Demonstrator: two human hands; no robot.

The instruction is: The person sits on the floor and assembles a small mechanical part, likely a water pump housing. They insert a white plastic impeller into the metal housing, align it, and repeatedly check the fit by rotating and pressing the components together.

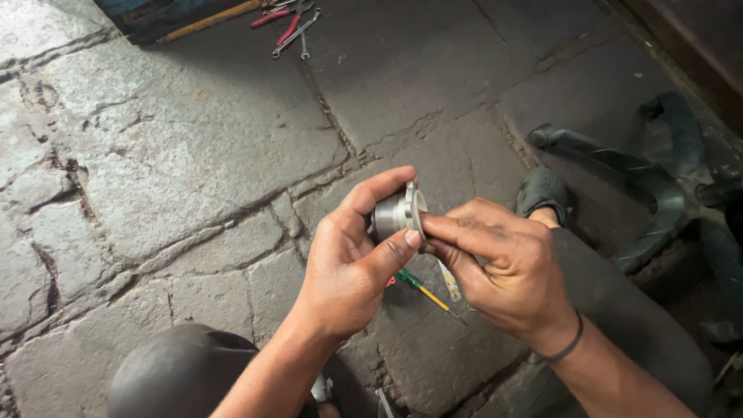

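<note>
Floor: grey, worn stone slabs [193,155] w/ cracked, dirt-filled joints, lit evenly from above. Far side of slabs, top edge: red-handled pliers [288,27], steel spanners [298,35], a yellowish wooden handle [209,19]. Right of slabs: black curved plastic chair base [642,186], dark wall strip [696,39] behind it.

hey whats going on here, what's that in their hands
A person crouched over a stone floor holds a small silver metal part in both hands. The left hand grips its round body, and the right hand pinches its flanged end. A screwdriver lies on the floor beneath the hands, and wrenches and pliers lie farther off at the top.
</note>
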